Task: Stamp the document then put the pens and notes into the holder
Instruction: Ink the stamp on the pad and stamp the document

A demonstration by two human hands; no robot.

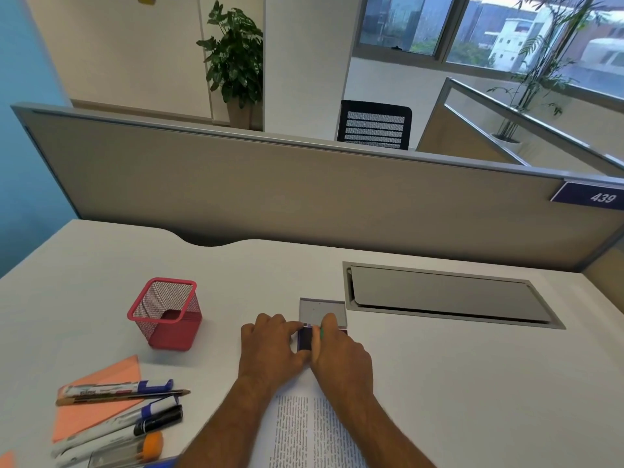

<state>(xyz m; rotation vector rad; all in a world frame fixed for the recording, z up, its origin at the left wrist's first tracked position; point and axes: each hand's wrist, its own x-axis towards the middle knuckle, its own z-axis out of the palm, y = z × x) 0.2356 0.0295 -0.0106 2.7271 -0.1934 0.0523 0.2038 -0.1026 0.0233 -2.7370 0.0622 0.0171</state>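
On the white desk (439,383) the printed document (305,430) lies near the front edge, with the red mesh holder (165,314) standing empty well to its left and the orange notes (98,396) under a cluster of pens (131,417) further left. Above the document's top edge both hands meet on a small dark stamp (305,338) – the left hand (270,349) and the right hand (341,352) each curl fingers round it – with its grey lid (322,312) open behind

Red mesh holder (165,314), orange notes (98,396)

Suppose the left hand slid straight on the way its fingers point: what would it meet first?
The left hand points right, so it would probably press the dark stamp it already touches, with the right hand just beyond.
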